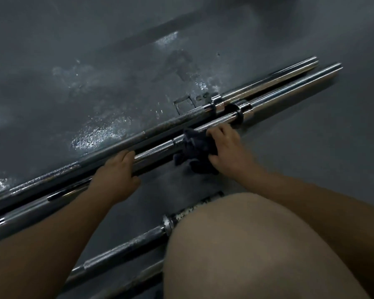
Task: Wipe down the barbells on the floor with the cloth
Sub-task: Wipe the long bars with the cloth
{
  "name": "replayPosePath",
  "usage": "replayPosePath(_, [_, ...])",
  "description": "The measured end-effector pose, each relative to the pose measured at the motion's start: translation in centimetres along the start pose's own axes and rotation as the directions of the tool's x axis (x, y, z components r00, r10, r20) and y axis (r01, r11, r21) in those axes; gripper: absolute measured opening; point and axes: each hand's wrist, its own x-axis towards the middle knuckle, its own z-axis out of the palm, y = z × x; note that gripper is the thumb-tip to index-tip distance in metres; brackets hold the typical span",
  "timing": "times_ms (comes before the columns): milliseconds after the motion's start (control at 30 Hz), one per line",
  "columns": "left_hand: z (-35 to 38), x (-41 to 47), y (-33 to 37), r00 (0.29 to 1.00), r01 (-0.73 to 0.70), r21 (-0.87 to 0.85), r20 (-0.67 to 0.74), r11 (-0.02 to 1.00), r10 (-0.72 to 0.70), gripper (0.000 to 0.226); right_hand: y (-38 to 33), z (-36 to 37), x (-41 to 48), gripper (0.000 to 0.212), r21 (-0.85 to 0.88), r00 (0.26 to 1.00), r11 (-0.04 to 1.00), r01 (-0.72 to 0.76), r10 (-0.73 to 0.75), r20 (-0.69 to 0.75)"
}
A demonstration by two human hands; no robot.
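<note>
Two long barbells lie side by side on the dark floor, running from lower left to upper right. The nearer chrome barbell [156, 149] has a knurled shaft. My left hand [117, 171] grips that shaft. My right hand [227, 147] presses a dark cloth [194, 152] wrapped around the same bar, just left of its collar [242, 111]. Behind it, touching or nearly so, lies the darker, rustier barbell [121, 143]. Nearer to me lies a third barbell [125, 247], partly hidden by my knee.
My bare knee [257, 244] fills the lower right and covers part of the near bar. The grey floor [117, 83] beyond the bars shows worn, shiny patches and a small square mark [184, 104]. Another thin bar [117, 279] shows at the bottom edge.
</note>
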Motion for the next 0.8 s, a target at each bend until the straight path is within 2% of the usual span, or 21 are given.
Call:
replayPosePath(133, [0.3, 0.1, -0.4, 0.992, 0.111, -0.089, 0.066, 0.990, -0.105, 0.083, 3.4, -0.5, 3.5, 0.050, -0.026, 0.996, 0.998, -0.056, 0.054, -0.074])
replayPosePath(300, [0.2, 1.7, 1.1, 0.986, 0.166, -0.117, 0.049, 0.979, -0.161, 0.085, 6.1, 0.6, 5.1, 0.054, -0.110, 0.980, 0.992, -0.066, 0.044, -0.193])
replayPosePath(433, [0.7, 3.3, 2.6, 0.984, 0.165, -0.157, 0.088, 0.974, -0.152, 0.091, 6.6, 2.4, 5.2, 0.061, -0.081, 0.959, 0.977, -0.198, 0.176, -0.222])
replayPosePath(500, [1.6, 3.2, 2.9, 0.984, 0.148, -0.136, 0.118, 0.980, -0.133, 0.096, 6.6, 2.0, 5.5, 0.059, -0.078, 0.961, 0.981, -0.180, 0.158, -0.226])
replayPosePath(567, [2.1, 3.1, 2.8, 0.987, 0.144, -0.131, 0.095, 0.981, -0.133, 0.099, 7.2, 0.5, 6.2, 0.056, 0.023, 0.963, 0.989, -0.147, 0.148, -0.223])
replayPosePath(600, [2.2, 3.2, 2.8, 0.987, 0.154, -0.130, 0.066, 0.980, -0.146, 0.101, 7.5, -0.3, 6.4, 0.055, 0.087, 0.952, 0.984, -0.157, 0.174, -0.252])
replayPosePath(667, [2.3, 3.6, 2.9, 0.985, 0.170, -0.089, 0.012, 0.981, -0.170, 0.103, 7.3, -0.5, 6.5, 0.056, 0.217, 0.865, 0.949, -0.230, 0.302, -0.401])
replayPosePath(700, [2.3, 3.9, 3.0, 0.984, 0.176, -0.055, 0.008, 0.983, -0.176, 0.102, 6.4, 0.3, 6.2, 0.057, 0.242, 0.814, 0.931, -0.274, 0.358, -0.457])
replayPosePath(733, [2.2, 4.0, 3.2, 0.983, 0.185, -0.018, 0.017, 0.983, -0.185, 0.100, 5.1, 1.9, 5.6, 0.057, 0.212, 0.798, 0.921, -0.327, 0.389, -0.461])
replayPosePath(767, [2.1, 4.1, 3.3, 0.981, 0.192, 0.014, 0.031, 0.981, -0.192, 0.095, 3.4, 3.5, 4.5, 0.057, 0.144, 0.836, 0.928, -0.345, 0.373, -0.403])
replayPosePath(800, [2.0, 4.1, 3.4, 0.981, 0.187, 0.046, 0.041, 0.981, -0.188, 0.091, 1.9, 5.0, 3.0, 0.059, 0.071, 0.911, 0.957, -0.280, 0.288, -0.296])
